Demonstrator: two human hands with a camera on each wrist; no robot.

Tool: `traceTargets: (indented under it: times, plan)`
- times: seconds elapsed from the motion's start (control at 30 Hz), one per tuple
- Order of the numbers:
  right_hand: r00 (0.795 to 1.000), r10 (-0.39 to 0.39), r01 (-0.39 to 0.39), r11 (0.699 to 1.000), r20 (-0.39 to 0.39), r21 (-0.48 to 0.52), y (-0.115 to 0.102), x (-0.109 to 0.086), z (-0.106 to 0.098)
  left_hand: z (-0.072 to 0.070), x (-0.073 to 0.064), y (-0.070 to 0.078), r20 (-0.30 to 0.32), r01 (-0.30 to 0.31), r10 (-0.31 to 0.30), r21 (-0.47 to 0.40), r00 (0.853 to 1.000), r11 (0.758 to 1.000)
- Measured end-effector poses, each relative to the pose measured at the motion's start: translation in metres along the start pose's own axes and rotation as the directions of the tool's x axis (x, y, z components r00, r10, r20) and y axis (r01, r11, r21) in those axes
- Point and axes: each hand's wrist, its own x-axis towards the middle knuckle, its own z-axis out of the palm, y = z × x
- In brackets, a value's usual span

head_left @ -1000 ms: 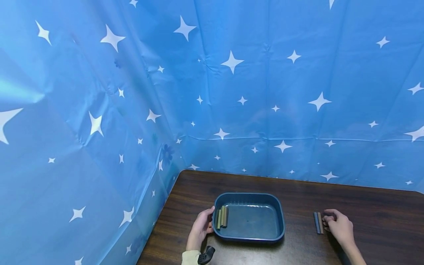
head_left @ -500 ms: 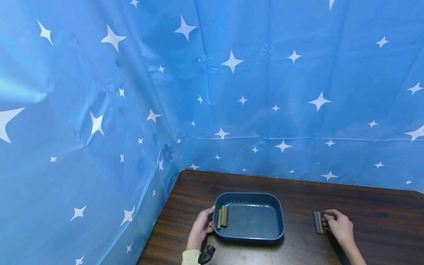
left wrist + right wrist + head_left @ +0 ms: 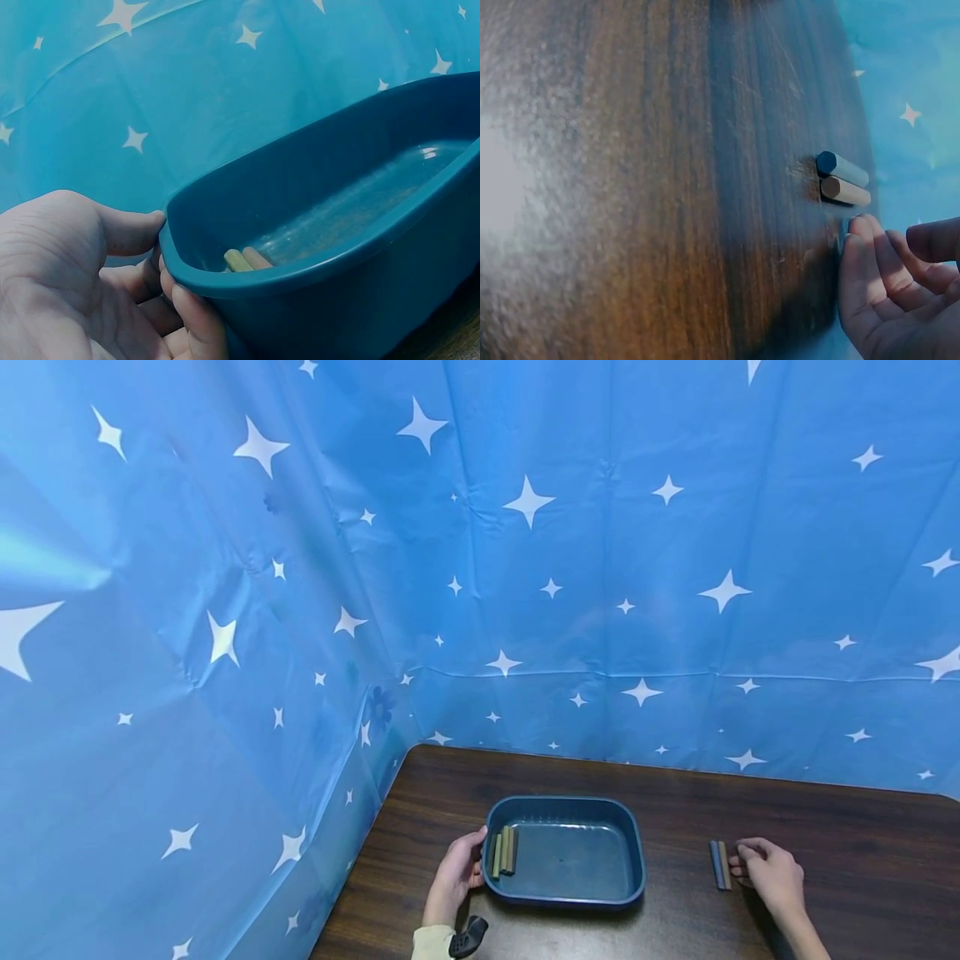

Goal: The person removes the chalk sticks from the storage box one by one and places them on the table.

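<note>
A dark blue plastic basin (image 3: 566,903) stands on the table, with several yellowish and brown sticks (image 3: 504,850) lying side by side along its left wall. My left hand (image 3: 453,870) holds the basin's left end. In the left wrist view the thumb (image 3: 139,232) meets the rim and the fingers bend against the outer wall. Off to the right, a blue stick (image 3: 716,864) and a brown stick (image 3: 725,865) lie parallel on the wood; the right wrist view shows their six-sided ends. My right hand (image 3: 774,875) is just right of the brown stick, loosely curved, holding nothing.
The dark wood table (image 3: 675,818) backs onto a blue curtain (image 3: 570,635) with white stars, which also runs along the left side. A black device (image 3: 468,937) sits at the left wrist, by a pale sleeve (image 3: 432,942).
My right hand has shifted very slightly to the right of the brown stick. The left hand, the basin and the sticks stay put.
</note>
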Motion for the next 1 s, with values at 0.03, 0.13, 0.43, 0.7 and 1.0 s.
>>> traceTargets:
  times: [0.03, 0.13, 0.43, 0.7, 1.0]
  plan:
    - [1.0, 0.008, -0.008, 1.0, 0.01, 0.019, 0.001, 0.0, -0.001, 0.0, 0.0, -0.001, -0.001, -0.003, 0.003, 0.006, 1.0, 1.0]
    - [1.0, 0.01, -0.011, 0.999, 0.02, 0.039, 0.003, 0.0, -0.002, 0.0, -0.001, -0.002, -0.002, -0.009, 0.009, 0.017, 1.0, 1.0]
    - [0.992, -0.118, 0.116, 0.992, -0.037, -0.056, -0.027, -0.006, -0.002, -0.001, -0.002, -0.001, -0.006, -0.011, 0.011, 0.009, 1.0, 1.0]
    - [0.977, -0.184, 0.171, 0.979, 0.112, 0.113, -0.071, -0.022, 0.003, 0.0, 0.0, -0.002, 0.002, -0.011, 0.011, 0.003, 1.0, 1.0]
    - [0.96, -0.213, 0.177, 0.964, 0.181, 0.198, -0.097, -0.036, 0.032, 0.0, 0.001, -0.002, 0.003, -0.025, 0.025, 0.008, 1.0, 1.0]
